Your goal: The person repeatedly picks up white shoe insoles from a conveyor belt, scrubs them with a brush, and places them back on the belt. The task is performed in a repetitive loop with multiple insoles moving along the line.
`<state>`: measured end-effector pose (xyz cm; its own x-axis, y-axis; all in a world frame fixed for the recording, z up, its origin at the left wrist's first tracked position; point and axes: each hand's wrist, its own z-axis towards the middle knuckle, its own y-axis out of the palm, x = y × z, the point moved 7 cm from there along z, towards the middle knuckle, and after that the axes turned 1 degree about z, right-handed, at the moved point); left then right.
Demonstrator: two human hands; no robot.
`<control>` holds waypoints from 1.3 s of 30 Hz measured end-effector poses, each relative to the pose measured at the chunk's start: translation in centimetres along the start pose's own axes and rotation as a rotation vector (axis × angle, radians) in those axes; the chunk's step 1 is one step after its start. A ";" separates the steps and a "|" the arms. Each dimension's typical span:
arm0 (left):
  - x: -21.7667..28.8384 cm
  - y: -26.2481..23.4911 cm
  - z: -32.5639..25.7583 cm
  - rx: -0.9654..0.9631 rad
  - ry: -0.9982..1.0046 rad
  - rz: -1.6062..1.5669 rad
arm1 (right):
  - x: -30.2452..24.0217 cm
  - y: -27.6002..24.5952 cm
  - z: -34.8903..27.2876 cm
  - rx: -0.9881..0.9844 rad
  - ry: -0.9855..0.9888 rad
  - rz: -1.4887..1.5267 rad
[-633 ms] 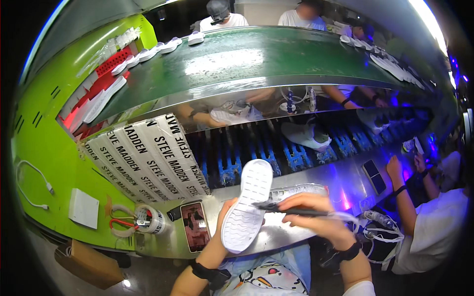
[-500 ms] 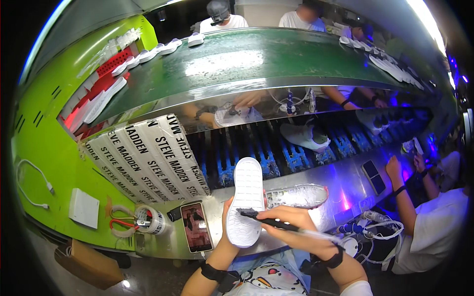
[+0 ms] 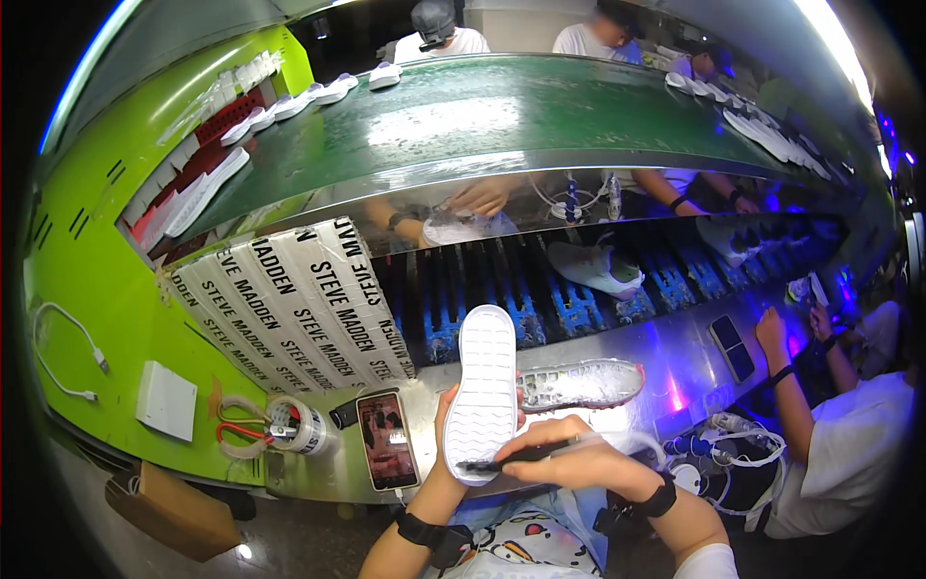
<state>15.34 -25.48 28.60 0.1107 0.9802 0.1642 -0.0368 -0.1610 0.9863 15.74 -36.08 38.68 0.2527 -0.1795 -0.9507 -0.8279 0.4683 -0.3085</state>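
Gripped along its sides, a white shoe sole point(image 3: 485, 372) stands nearly lengthwise in front of me, its inner, wavy-patterned face toward me. My left hand point(image 3: 448, 413) is closed around it from behind, and most of its fingers are hidden. Between the fingers of my right hand point(image 3: 574, 458) is a black-handled brush point(image 3: 526, 453). Its dark bristles touch the sole's near end. A second sole, pale with a reddish edge point(image 3: 584, 384), lies on the metal ledge just beyond my right hand.
A phone point(image 3: 388, 439) and a tub of tools point(image 3: 297, 429) are at left, beside a taped box point(image 3: 299, 314). Beyond runs a slatted conveyor carrying a white shoe point(image 3: 598, 268), below a green belt point(image 3: 386, 154) with soles. A co-worker's arm point(image 3: 786, 376) is at right.
The brush in my right hand has moved down the sole, from its lower middle to the near end. My left hand keeps its hold on the sole.
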 end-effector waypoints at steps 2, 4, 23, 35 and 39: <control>0.1 -0.5 0.0 0.052 0.064 0.059 | 0.4 -0.8 0.9 0.102 0.092 -0.008; -0.1 -0.9 -0.1 0.083 0.117 0.078 | -0.3 -0.8 1.5 0.183 -0.053 -0.108; 1.5 -1.6 -0.5 0.172 0.212 0.094 | 0.1 -1.6 -0.2 0.478 -0.219 -0.307; 1.2 -0.6 -0.6 0.211 0.201 0.055 | 0.3 -1.6 -0.6 0.547 -0.211 -0.233; 1.2 -1.8 -0.4 0.005 0.074 0.009 | -1.0 1.3 -2.3 0.502 -0.441 -0.402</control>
<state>15.14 -23.94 27.05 0.0364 0.9846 0.1711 -0.0328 -0.1700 0.9849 13.30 -37.25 39.27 0.7482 -0.1075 -0.6547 -0.3316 0.7942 -0.5092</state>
